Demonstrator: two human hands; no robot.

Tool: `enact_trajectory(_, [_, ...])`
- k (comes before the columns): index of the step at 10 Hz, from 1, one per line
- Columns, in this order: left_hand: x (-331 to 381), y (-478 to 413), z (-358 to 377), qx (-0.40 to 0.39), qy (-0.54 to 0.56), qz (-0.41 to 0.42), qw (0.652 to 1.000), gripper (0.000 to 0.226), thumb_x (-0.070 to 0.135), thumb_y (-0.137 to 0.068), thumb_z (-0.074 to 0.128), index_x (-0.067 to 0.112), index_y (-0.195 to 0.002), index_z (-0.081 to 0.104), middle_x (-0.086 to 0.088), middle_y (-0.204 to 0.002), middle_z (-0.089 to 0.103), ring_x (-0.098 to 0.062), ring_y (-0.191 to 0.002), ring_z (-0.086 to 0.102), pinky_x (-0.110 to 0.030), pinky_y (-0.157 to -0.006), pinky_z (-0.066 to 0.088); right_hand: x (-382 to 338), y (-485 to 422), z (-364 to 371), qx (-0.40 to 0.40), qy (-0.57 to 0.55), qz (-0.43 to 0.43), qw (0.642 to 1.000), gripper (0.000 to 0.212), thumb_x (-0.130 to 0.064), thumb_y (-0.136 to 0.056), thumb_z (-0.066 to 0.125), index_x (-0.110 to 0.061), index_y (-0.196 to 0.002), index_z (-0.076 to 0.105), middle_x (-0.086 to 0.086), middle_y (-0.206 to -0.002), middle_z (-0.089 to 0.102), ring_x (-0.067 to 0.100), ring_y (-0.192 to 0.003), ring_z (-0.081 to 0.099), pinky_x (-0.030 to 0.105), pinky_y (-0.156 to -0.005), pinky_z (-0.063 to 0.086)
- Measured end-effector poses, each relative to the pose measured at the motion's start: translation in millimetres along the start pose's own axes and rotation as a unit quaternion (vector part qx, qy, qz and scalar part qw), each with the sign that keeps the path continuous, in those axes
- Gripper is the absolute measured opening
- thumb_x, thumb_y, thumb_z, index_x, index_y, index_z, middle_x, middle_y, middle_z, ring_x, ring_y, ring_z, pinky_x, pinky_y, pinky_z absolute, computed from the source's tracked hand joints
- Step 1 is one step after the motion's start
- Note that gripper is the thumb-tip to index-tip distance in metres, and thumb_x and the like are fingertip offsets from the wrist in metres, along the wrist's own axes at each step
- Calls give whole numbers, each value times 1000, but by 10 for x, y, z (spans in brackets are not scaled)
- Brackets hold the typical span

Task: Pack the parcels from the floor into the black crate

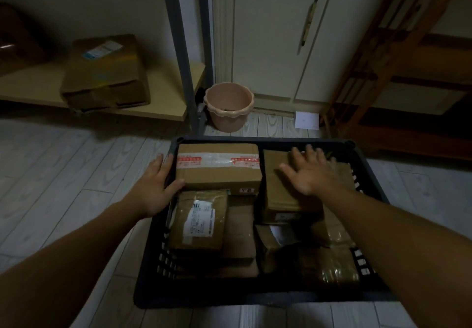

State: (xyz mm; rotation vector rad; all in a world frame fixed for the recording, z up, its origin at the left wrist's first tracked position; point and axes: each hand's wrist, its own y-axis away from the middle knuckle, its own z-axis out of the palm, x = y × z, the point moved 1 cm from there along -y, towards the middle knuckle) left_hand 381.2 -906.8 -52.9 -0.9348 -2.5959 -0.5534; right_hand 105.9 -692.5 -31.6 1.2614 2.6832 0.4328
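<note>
Floor (pixel 63 174): pale wood-look planks; the crate stands on it at about 5 o'clock of the view.
Crate (pixel 229 294): black, slotted walls, long axis running 12 to 6 o'clock; packed with brown parcels.
Taped box (pixel 218 168): at the crate's 11 o'clock corner, long axis 9 to 3 o'clock, clear tape with red print across its top; it sits higher than the parcels nearer the camera.
Dark box (pixel 275 187): at the crate's 1 o'clock side, long axis 12 to 6 o'clock, just beside the taped box.
Labelled parcel (pixel 201 220): at the crate's 9 o'clock side, flat, white label up, long axis 12 to 6 o'clock, just in front of the taped box.
Wrapped parcels (pixel 329 266): at the crate's 4 o'clock corner, glossy film, edges hard to make out in the dim light.
Left arm: bare, reaching from 7 o'clock toward 1 o'clock.
Left hand (pixel 153 187): fingers spread and open, back of the hand up; thumb touching the taped box's near left corner, fingers along the crate's left rim; whether they press the box side cannot be told.
Right arm: bare, reaching from 4 o'clock toward 11 o'clock.
Right hand (pixel 310 171): open flat, fingers apart, palm down over the dark box; it grips nothing, and whether it touches the top cannot be told.
Shelf box (pixel 107 72): large worn carton on a low shelf at 10 o'clock, well apart from the crate.
Bucket (pixel 228 106): pink, upright on the floor at 12 o'clock, just beyond the crate.
</note>
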Motion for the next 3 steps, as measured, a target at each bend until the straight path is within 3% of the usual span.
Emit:
enact_trajectory(2, [-1,137,-16,-9,-70,-33,997,82,58,-91,37,21,-151,-4,-6,-160,-7,-23,-147,-6,-46,-120,7,519,303,119,-56,13,82,995,81,-74,-88,17,-30,-153,-3,9,-161,-8,33,-147,-10,57,-116,-4])
enact_trajectory(3, [201,440,-70,-58,-139,-37,988,87,66,-87,36,23,-151,-4,-8,-160,-7,-28,-147,-7,-52,-118,10,379,680,28,-92,-14,42,995,83,-77,-85,14,-32,-152,-9,9,-161,-9,34,-147,-11,57,-116,-5])
